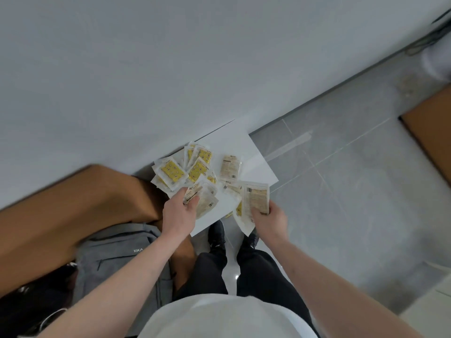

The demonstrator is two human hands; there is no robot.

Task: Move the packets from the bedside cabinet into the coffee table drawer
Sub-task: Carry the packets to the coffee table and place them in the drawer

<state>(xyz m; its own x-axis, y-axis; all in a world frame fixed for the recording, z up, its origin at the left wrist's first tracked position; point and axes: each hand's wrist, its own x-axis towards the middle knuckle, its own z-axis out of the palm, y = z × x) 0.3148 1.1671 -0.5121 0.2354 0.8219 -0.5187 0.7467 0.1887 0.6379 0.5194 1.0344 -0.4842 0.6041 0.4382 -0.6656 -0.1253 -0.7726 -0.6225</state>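
Several flat packets lie on the white top of the bedside cabinet (251,154), below me against the wall. A fan of yellow-printed packets (172,172) sits at its left side. One beige packet (230,167) lies alone further right. My left hand (181,208) pinches a few beige packets (206,198) at the cabinet's near left edge. My right hand (271,219) grips a small stack of packets (253,202), beige label side up, held over the cabinet's near right corner. The coffee table drawer is out of view.
A brown bed or sofa edge (61,211) lies left of the cabinet, with a grey backpack (117,259) on it. Grey tiled floor (341,191) spreads to the right. A brown board (432,132) stands at the far right. My feet (231,237) are close to the cabinet's front.
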